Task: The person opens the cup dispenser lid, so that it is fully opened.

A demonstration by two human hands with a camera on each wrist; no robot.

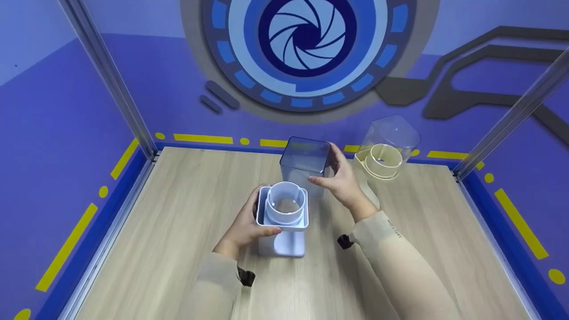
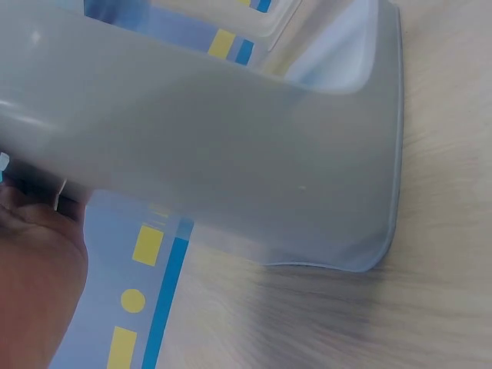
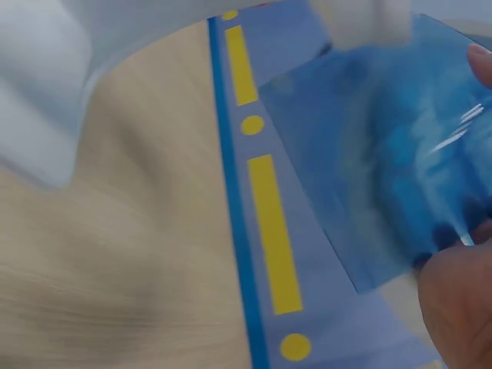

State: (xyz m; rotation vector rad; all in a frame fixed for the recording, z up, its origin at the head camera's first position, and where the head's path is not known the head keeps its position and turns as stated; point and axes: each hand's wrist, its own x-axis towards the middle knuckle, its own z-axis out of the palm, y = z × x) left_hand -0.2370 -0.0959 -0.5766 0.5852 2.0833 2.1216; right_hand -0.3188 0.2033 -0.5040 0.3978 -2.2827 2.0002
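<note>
My left hand (image 1: 242, 227) grips a whitish-blue dispenser stand (image 1: 289, 245) by its square top, thumb along the front and fingers round the left side. A round collar (image 1: 286, 218) rises inside that square rim. In the left wrist view, the smooth wall of the stand (image 2: 215, 146) fills much of the picture. My right hand (image 1: 341, 181) holds a see-through smoky-blue square container (image 1: 304, 155) behind the stand, thumb on the near side. The right wrist view shows the fingers through the wall of this container (image 3: 330, 169).
At the back right stands a similar dispenser, with a clear cover (image 1: 395, 129) over a cream base and ring (image 1: 384, 174). A wood-grain table (image 1: 178, 231) lies below, bounded by a patterned back wall (image 1: 160, 89) and metal side posts (image 1: 111, 80).
</note>
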